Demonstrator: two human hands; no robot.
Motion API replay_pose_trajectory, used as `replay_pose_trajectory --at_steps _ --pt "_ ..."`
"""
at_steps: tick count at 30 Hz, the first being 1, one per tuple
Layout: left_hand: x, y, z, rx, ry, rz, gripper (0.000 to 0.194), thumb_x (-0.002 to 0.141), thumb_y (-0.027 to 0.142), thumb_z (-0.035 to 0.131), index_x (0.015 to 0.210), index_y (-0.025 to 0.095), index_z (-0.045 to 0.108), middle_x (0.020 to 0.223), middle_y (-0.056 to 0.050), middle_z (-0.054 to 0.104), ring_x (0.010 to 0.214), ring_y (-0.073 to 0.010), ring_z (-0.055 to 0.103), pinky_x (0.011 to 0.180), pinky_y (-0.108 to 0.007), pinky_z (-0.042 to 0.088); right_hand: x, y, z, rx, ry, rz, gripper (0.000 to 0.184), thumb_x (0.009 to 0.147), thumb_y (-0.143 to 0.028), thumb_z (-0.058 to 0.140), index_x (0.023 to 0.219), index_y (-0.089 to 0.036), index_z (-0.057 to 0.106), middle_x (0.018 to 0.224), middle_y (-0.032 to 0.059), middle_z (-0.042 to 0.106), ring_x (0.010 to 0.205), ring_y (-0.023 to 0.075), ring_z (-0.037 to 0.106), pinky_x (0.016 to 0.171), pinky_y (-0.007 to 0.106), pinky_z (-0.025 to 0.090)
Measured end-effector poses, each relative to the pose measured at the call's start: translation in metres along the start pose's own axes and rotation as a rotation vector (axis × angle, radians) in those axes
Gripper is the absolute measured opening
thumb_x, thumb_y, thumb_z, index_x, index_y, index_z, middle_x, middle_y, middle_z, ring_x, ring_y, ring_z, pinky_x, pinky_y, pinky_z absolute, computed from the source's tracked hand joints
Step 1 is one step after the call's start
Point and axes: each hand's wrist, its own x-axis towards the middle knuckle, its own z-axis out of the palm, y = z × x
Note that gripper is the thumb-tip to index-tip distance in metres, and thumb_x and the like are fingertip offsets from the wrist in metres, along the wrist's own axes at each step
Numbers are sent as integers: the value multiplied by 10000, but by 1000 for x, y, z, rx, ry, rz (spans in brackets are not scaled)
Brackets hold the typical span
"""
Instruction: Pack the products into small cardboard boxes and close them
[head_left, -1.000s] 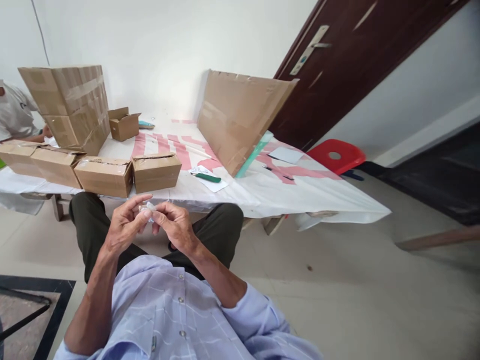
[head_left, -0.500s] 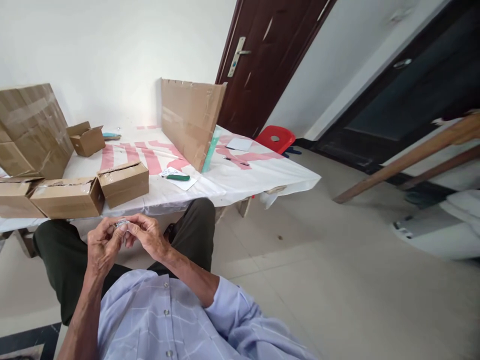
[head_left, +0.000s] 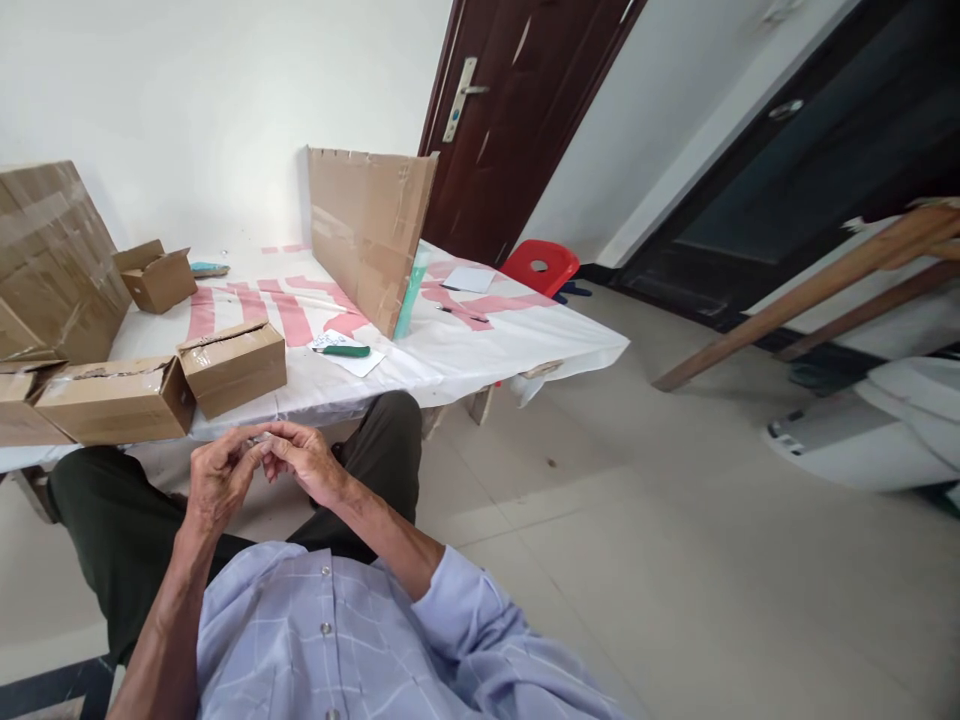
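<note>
Above my lap, my left hand and my right hand meet, with thumbs and fingertips closed together. Pinched between them is a small silvery-white thing, mostly covered by the fingers, and its kind cannot be made out. In front of the hands, on the table's near edge, sit closed small cardboard boxes, one to the right of another. A green-handled knife lies on a white sheet of paper, apart from both hands.
A cardboard panel stands upright on the white-and-pink tablecloth. At the left are a big taped carton and a small open box. A pen and paper lie right. Beyond stands a red stool.
The silvery-white thing between my fingertips is more covered than before, as the fingers have closed over it. My view has shifted slightly right; the table and boxes appear further left.
</note>
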Motion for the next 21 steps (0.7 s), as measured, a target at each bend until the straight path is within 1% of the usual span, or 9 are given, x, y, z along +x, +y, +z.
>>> replay_pose_trajectory --at_steps 3,5,8,11,13,16,17,19,21 --pt "7 -3 5 35 -111 58 144 983 285 714 1026 177 799 642 35 666 505 -83 534 533 -192 443 -1 -6 -18 -58 -6 1 554 798 -620 868 1121 -187 748 711 -22 686 586 125 616 582 283 533" --pt "14 -6 12 58 -155 85 158 1012 266 670 1045 177 796 696 14 715 546 -95 593 578 -198 477 0 -12 -30 -134 5 -14 534 819 -619 851 1116 -187 748 736 -13 700 601 128 628 605 292 549" --pt "25 -13 27 90 -191 152 211 1043 230 603 1087 190 806 847 -33 796 672 -128 706 685 -221 535 5 -22 -49 -248 29 -29 553 808 -640 844 1103 -184 744 721 -17 696 586 129 627 592 291 551" --pt "36 -20 36 166 -204 217 249 1054 231 576 1062 200 823 830 -41 784 680 -137 713 673 -226 528 20 -36 -76 -370 92 -74 558 794 -637 837 1101 -182 737 688 -29 682 554 123 616 559 275 538" --pt "44 -24 34 217 -205 232 251 1056 249 580 1038 193 824 786 -36 754 654 -130 691 641 -218 515 37 -53 -106 -462 210 -157 542 794 -623 820 1091 -177 734 691 -27 686 544 116 610 553 263 534" --pt "53 -32 17 242 -136 219 210 1048 241 605 1055 179 804 884 -52 777 716 -126 714 685 -213 550 72 -93 -166 -591 504 -297 556 761 -620 800 1082 -173 721 692 -23 684 537 114 595 530 249 519" --pt "56 -36 9 251 -87 213 190 1040 227 616 1063 178 797 927 -56 785 746 -129 725 712 -217 568 84 -107 -189 -650 614 -306 538 769 -607 783 1078 -171 718 701 -16 690 546 116 598 531 245 517" --pt "61 -44 -11 304 30 208 144 1015 210 659 1059 185 793 968 -57 791 801 -145 742 771 -242 599 106 -131 -232 -809 818 -247 500 814 -572 721 1094 -158 728 729 -3 700 569 118 612 541 234 516" --pt "65 -54 -30 410 149 197 105 981 226 719 1042 200 800 988 -58 793 873 -179 754 865 -298 622 123 -142 -268 -872 907 -201 477 849 -522 675 1096 -119 737 724 10 693 568 125 609 538 235 506"
